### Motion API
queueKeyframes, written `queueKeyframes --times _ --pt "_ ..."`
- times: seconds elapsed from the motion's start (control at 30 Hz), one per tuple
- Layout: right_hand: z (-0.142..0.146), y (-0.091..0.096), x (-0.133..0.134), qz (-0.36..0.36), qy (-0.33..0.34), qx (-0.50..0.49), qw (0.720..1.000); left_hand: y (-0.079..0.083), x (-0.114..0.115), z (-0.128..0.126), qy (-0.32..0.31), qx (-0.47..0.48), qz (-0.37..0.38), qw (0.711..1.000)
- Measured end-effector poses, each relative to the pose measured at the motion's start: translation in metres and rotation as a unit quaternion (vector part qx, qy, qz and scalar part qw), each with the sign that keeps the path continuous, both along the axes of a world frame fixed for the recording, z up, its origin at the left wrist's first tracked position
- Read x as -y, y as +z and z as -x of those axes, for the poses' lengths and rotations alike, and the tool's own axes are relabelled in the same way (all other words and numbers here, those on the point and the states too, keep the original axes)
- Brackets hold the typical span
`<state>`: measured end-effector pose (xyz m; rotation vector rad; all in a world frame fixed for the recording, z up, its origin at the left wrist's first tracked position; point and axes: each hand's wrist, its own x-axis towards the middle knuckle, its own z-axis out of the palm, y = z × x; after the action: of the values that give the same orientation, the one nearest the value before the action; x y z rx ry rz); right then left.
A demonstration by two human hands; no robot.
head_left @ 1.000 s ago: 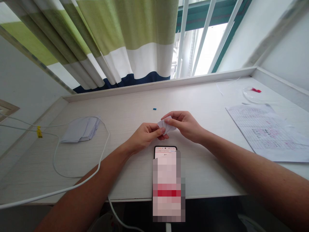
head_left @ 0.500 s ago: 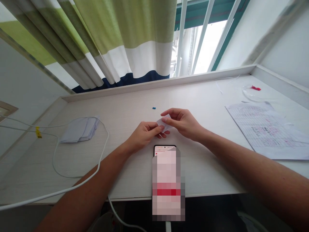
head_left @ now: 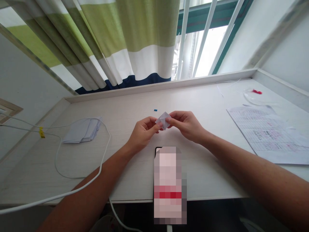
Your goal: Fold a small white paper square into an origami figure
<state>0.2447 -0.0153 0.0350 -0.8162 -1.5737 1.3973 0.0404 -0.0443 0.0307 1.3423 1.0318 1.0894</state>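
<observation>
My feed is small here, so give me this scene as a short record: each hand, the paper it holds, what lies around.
left hand: pinching the folded paper at its left side
right hand: pinching its right side
paper form: white, roughly diamond-shaped outline
nearer the body: phone, screen blurred
beyond the hands: small blue piece
left: paper stack, white cable
right: sheets with writing

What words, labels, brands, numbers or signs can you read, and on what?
None can be read.
Sheet: rows of dark and reddish marks, too small and blurred.
Phone: screen pixelated, unreadable.
Yellow tag: any print is too small.
Folded paper: no writing visible.
</observation>
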Motion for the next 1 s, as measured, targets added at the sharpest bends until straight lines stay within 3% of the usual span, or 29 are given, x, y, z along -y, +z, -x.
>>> queueKeyframes --times 0.1,0.37,0.9,1.0 --pt "-0.0003 0.0014 0.0007 0.004 0.001 0.010 1.000 0.0002 -0.0028 0.0032 0.010 -0.018 -0.040 0.999" --pt "0.0011 0.0015 0.0040 0.026 0.006 0.016 1.000 0.0016 -0.0021 0.0049 -0.028 -0.022 -0.050 0.998" --pt "0.0051 0.0010 0.0055 0.044 0.072 -0.011 0.996 -0.0030 -0.0022 0.0009 0.053 -0.014 -0.061 0.997" --pt "0.0063 -0.0020 0.0059 0.032 0.048 -0.001 0.998 -0.0051 -0.0029 0.0003 0.063 -0.008 -0.062 0.996"
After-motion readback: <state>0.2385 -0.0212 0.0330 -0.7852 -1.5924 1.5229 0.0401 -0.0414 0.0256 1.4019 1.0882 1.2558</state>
